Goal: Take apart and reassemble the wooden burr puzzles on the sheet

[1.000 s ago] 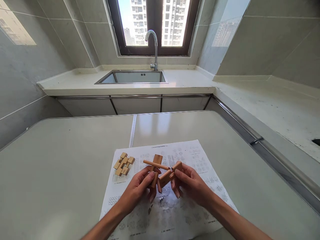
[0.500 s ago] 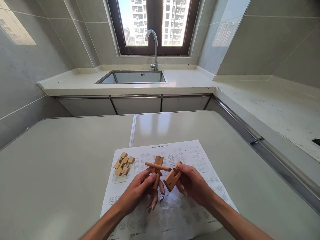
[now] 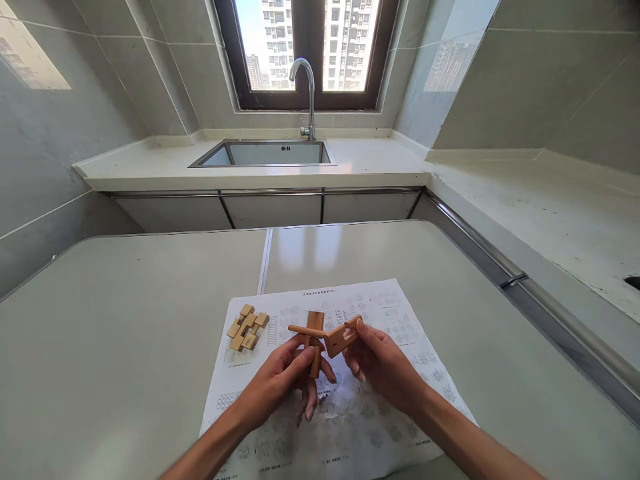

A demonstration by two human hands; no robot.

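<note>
Two grips are closed on wood: my left hand (image 3: pixel 290 365) pinches a block (image 3: pixel 315 321) crossed by a stick (image 3: pixel 304 330), my right hand (image 3: pixel 384 357) a notched piece (image 3: pixel 336 343) at the stick's end, all above the printed sheet (image 3: pixel 373 420). Joined blocks (image 3: pixel 249 321) lie near its far left corner.

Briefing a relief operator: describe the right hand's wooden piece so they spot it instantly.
On the table lies a printed sheet. Above it, the right hand pinches the wooden piece. Unlike the slim rod to its left, it is broad with a cutout.
</note>
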